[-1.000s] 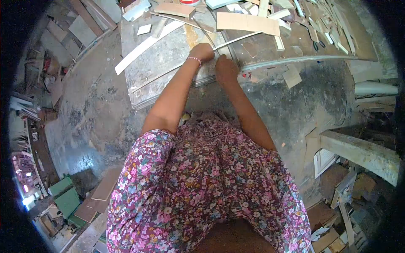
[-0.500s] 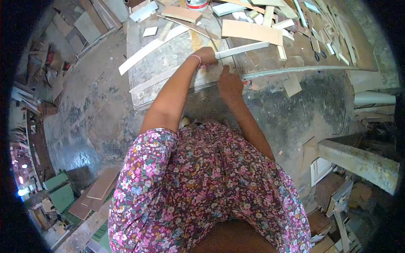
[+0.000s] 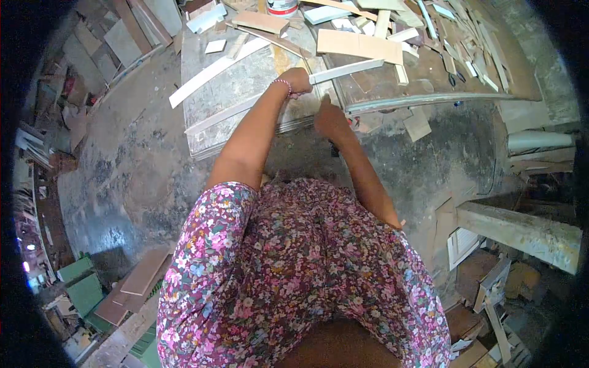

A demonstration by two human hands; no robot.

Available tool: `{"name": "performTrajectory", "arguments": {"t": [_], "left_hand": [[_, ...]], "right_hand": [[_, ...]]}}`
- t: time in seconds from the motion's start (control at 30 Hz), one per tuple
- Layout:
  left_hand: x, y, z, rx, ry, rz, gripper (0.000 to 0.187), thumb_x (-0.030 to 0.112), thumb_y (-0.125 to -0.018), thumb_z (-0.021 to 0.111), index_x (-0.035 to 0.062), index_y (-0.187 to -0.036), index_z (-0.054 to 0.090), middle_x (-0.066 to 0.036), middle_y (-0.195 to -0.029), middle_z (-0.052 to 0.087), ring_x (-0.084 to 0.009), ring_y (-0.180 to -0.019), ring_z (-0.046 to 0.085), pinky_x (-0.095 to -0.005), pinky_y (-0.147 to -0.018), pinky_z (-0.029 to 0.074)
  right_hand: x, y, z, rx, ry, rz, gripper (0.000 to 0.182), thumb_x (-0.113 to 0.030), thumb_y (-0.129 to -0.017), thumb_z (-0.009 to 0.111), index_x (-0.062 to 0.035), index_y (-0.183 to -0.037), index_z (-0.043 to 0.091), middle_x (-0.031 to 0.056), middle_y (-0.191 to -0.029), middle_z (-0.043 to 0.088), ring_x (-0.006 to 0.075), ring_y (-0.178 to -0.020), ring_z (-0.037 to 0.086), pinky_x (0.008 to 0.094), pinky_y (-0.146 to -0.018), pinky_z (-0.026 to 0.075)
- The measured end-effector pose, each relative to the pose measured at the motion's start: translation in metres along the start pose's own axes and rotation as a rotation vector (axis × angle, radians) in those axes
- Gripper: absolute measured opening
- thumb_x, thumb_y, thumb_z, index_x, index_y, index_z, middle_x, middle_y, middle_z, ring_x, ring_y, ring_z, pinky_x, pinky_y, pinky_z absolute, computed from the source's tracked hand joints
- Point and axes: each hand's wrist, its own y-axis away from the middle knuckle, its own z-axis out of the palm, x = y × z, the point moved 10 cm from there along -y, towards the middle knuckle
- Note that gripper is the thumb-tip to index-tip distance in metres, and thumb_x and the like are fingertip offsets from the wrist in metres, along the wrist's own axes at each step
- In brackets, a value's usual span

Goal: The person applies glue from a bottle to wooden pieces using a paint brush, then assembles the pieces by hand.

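My left hand (image 3: 298,82), with a beaded bracelet at its wrist, is closed around the end of a long narrow pale strip. The strip crosses the worktable (image 3: 208,76), with its left part (image 3: 221,116) showing left of my wrist and a white piece (image 3: 346,71) reaching right from my fist. Whether these are one piece is hidden by the hand. My right hand (image 3: 331,118) is at the table's front edge, just right of the left one, its index finger stretched forward; its other fingers look curled, and anything in them is hidden.
Wood offcuts (image 3: 359,46) and a white-and-red tin (image 3: 282,7) lie across the back of the table. Dark-handled pliers (image 3: 453,78) are at the right. A thick beam (image 3: 521,233) stands at the lower right; boards (image 3: 144,270) lie lower left.
My right hand has shifted slightly down and left, its finger lower against the table edge. The whole view has moved a little; my left hand keeps its closed pose.
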Motion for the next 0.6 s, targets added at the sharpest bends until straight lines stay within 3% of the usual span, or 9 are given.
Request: {"name": "performTrajectory", "arguments": {"t": [0.23,0.33,0.43,0.6], "left_hand": [[0.001,-0.001,-0.003,0.042,-0.084,0.0,0.033,0.024,-0.065,0.051,-0.003,-0.046,0.052,-0.01,-0.041,0.05,-0.0178,-0.034,0.05,-0.0279,-0.04,0.044],[0.002,0.005,-0.007,0.074,-0.127,-0.023,0.035,0.027,-0.066,0.051,-0.0018,-0.046,0.053,-0.009,-0.041,0.051,-0.0177,-0.034,0.05,-0.0279,-0.041,0.044],[-0.001,-0.003,-0.004,0.057,-0.125,-0.023,0.037,0.029,-0.066,0.05,-0.0014,-0.046,0.053,-0.008,-0.041,0.051,-0.0177,-0.035,0.05,-0.0282,-0.041,0.044],[-0.002,-0.005,0.003,-0.008,-0.098,-0.016,0.037,0.03,-0.066,0.051,-0.0003,-0.046,0.053,-0.008,-0.041,0.051,-0.0176,-0.035,0.05,-0.0287,-0.04,0.044]], "right_hand": [[0.008,-0.015,0.012,0.13,-0.112,0.049,0.053,-0.014,-0.071,0.046,0.014,-0.111,0.025,0.0257,-0.073,0.054,0.0343,-0.07,0.056,0.039,-0.061,0.046],[0.006,-0.021,0.003,0.254,-0.192,-0.069,0.041,-0.006,-0.071,0.04,0.0119,-0.107,0.029,0.0261,-0.062,0.052,0.0407,-0.062,0.053,0.0446,-0.054,0.042],[0.005,-0.017,-0.001,0.208,0.032,-0.045,0.044,-0.006,-0.073,0.039,0.0073,-0.113,0.027,0.0252,-0.062,0.053,0.0384,-0.059,0.054,0.0435,-0.052,0.043],[-0.005,0.014,-0.01,0.101,0.088,0.003,0.057,-0.003,-0.071,0.039,0.0025,-0.122,0.015,0.0254,-0.065,0.053,0.036,-0.06,0.054,0.043,-0.052,0.043]]}}
